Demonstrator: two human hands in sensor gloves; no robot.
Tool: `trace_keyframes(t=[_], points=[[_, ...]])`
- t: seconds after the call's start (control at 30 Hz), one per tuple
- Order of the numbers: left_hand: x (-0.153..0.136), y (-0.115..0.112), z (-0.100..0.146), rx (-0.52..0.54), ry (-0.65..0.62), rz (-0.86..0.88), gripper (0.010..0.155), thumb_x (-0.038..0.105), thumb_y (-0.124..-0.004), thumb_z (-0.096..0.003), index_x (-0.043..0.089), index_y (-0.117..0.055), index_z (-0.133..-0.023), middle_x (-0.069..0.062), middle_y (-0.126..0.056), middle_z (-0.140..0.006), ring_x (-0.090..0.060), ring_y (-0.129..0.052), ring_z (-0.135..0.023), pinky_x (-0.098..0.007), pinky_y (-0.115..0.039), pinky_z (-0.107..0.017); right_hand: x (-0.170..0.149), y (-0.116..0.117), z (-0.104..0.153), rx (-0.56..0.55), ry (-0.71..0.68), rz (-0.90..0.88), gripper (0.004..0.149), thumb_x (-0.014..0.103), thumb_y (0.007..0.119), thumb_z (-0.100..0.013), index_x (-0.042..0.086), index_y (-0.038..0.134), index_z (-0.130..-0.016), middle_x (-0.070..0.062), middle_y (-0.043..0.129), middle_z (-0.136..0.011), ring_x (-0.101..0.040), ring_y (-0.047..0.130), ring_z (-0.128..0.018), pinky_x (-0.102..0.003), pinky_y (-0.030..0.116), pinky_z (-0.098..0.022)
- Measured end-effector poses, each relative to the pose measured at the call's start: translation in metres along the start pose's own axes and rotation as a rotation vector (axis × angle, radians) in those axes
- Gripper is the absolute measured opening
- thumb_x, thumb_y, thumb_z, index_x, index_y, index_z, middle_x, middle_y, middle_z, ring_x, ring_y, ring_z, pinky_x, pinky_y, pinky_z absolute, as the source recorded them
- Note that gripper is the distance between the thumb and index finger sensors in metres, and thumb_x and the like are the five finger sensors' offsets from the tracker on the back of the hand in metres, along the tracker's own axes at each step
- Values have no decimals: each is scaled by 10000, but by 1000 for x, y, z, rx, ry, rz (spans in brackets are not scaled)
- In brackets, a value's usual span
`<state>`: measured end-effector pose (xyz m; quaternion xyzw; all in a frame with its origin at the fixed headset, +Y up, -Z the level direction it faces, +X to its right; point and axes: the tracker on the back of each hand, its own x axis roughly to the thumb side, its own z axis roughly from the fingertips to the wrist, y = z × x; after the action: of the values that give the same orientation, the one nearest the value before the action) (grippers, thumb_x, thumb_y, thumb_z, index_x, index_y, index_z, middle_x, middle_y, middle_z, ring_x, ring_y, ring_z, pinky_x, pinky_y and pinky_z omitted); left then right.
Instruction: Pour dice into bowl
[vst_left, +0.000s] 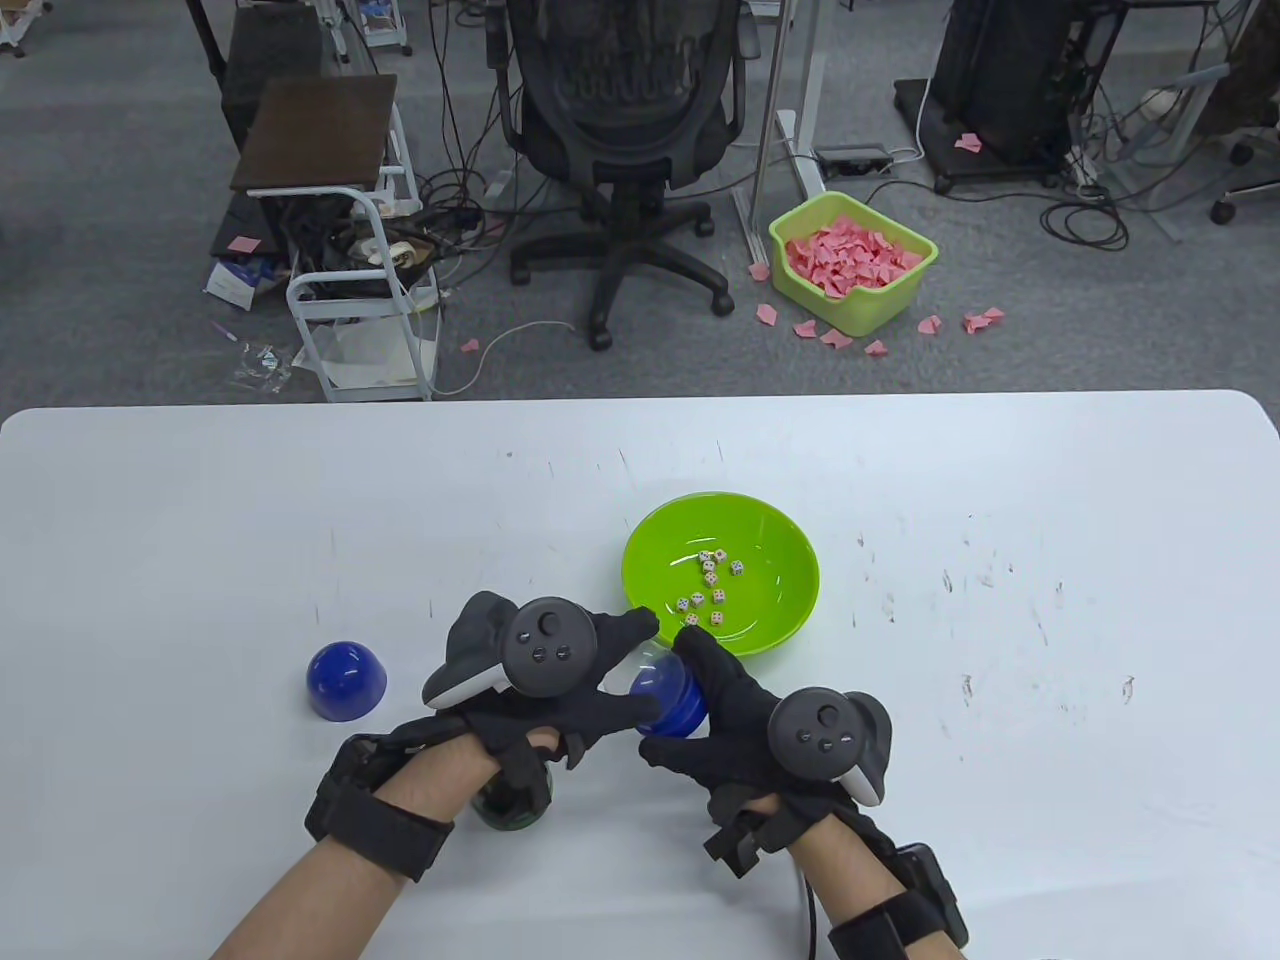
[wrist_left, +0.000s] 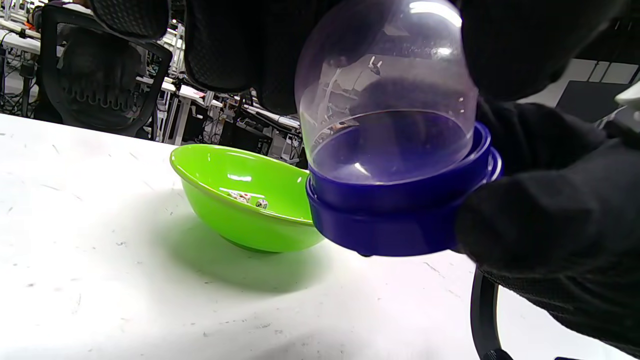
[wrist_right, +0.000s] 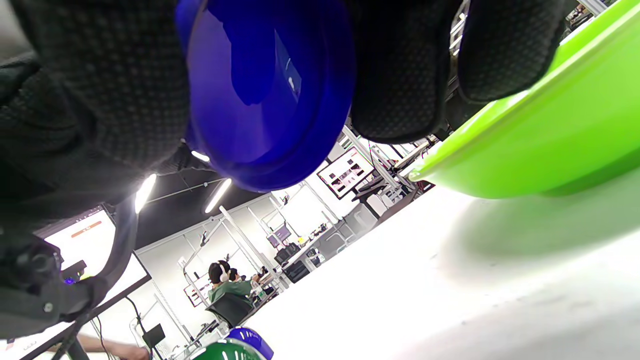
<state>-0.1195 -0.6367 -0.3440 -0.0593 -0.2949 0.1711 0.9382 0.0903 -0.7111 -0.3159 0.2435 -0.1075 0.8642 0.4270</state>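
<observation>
A green bowl (vst_left: 770, 540) sits mid-table with several small dice (vst_left: 712, 585) in it; it also shows in the left wrist view (wrist_left: 240, 220) and the right wrist view (wrist_right: 550, 130). Both hands hold a dice cup just left of the bowl's near rim: a clear dome (wrist_left: 385, 85) on a blue base (wrist_left: 400, 215), empty inside. My left hand (vst_left: 590, 670) grips the dome from above. My right hand (vst_left: 720, 700) grips the blue base (wrist_right: 265, 90) from the side. The cup (vst_left: 668, 695) is lifted off the table.
A second blue dome cup (vst_left: 345, 680) stands on the table at the left. A dark green object (vst_left: 512, 808) sits partly hidden under my left wrist. The white table's far edge (vst_left: 640, 398) runs behind the bowl; an office chair (vst_left: 625, 130) stands beyond.
</observation>
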Motion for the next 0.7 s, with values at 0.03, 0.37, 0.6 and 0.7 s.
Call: trace_keyframes(t=[0.03, 0.37, 0.6, 0.7], points=[[1, -1, -1, -4, 0, 2, 813, 641, -820, -400, 256, -582, -1075, -102, -817, -1025, -376, -748, -956, -638, -562, -765, 0, 0, 0, 1, -3, 2, 1001, 454, 969, -349, -16, 428, -1049, -308, 626, -1047, -432, 920, -644, -680, 726, -560], [-1, 4, 2, -62, 3, 44, 832, 656, -759, -420, 261, -509, -1109, -128, -747, -1074, -401, -690, -990, -646, -533, -771, 0, -2, 0, -15, -10, -22, 998, 447, 981, -342, -4, 440, -1049, -292, 633, -1049, -421, 926, -633, -679, 726, -563], [-46, 41, 22, 34, 149, 65, 811, 646, -745, -434, 265, -507, -1110, -136, -709, -1097, -410, -661, -1009, -647, -526, -773, -2, -7, 0, -28, 5, -27, 999, 447, 980, -344, 1, 436, -1052, -289, 627, -1056, -421, 924, -635, -680, 721, -567], [-72, 49, 34, 61, 239, 29, 811, 640, -754, -434, 263, -509, -1110, -137, -704, -1099, -413, -658, -1010, -647, -529, -772, -2, -7, 0, -25, 4, -22, 997, 447, 980, -345, 2, 436, -1053, -287, 625, -1057, -423, 922, -636, -680, 722, -566]])
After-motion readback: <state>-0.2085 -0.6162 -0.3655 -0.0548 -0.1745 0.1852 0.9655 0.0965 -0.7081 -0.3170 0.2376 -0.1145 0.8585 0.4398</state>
